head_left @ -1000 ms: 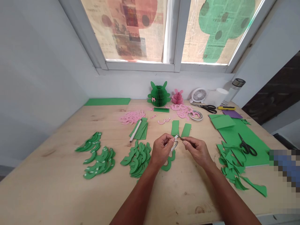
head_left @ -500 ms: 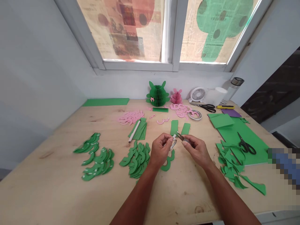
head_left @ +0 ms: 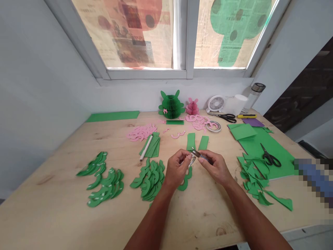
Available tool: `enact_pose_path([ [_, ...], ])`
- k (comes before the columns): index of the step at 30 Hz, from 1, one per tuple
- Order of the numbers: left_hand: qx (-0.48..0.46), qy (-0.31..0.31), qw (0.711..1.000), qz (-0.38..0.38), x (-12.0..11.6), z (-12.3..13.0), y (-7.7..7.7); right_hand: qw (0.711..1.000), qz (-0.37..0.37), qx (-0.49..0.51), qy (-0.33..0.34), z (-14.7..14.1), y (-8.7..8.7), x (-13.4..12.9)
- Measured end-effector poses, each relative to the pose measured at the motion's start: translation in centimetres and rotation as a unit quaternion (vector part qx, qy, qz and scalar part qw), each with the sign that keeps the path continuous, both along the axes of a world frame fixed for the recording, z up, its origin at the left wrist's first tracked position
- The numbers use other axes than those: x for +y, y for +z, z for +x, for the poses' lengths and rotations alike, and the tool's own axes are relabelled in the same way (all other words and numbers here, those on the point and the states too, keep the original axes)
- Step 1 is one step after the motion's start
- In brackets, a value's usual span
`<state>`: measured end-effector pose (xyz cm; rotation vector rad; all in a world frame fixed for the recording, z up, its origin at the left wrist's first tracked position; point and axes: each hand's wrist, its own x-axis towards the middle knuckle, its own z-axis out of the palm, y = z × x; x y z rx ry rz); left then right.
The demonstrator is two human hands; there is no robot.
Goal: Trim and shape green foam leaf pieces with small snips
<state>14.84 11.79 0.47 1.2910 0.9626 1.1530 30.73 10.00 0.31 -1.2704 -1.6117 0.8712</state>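
Near the middle of the table, my left hand point(head_left: 179, 167) pinches a small roll of white tape point(head_left: 191, 161). My right hand point(head_left: 213, 166) is closed on small scissors point(head_left: 197, 152), whose tips point left, close to my left fingertips. A curved green paper piece point(head_left: 185, 181) lies partly hidden behind my left hand. Two green paper strips, one on the left point(head_left: 190, 141) and one on the right point(head_left: 203, 142), lie just beyond the hands. To the left is a heap of curved green pieces point(head_left: 151, 180).
More green pieces point(head_left: 106, 185) with white marks lie at left. A white pen point(head_left: 146, 148) rests on green strips. Pink pieces point(head_left: 142, 132), a green paper figure point(head_left: 171, 105) and a fan point(head_left: 215, 103) stand or lie farther back. Black scissors point(head_left: 270, 159) and green scraps point(head_left: 253, 175) are at right.
The view has shifted slightly. The white strip end seen between my left fingers and the scissors is no longer visible there. The scissor tips now sit nearer my left fingertips.
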Motion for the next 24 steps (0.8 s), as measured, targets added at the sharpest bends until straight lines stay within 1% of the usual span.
enact_pose_path([
  [9, 0.007, 0.003, 1.000, 0.001, 0.04, 0.01, -0.26, 1.000, 0.003, -0.005, 0.004, -0.12, 0.31, -0.12],
  [19, 0.001, 0.004, 1.000, -0.015, -0.11, 0.08, 0.09, 1.000, 0.010, -0.008, 0.004, -0.14, 0.45, -0.14],
  [24, 0.002, 0.002, 1.000, -0.011, -0.09, 0.05, -0.02, 1.000, 0.013, -0.015, 0.003, -0.09, 0.32, -0.13],
])
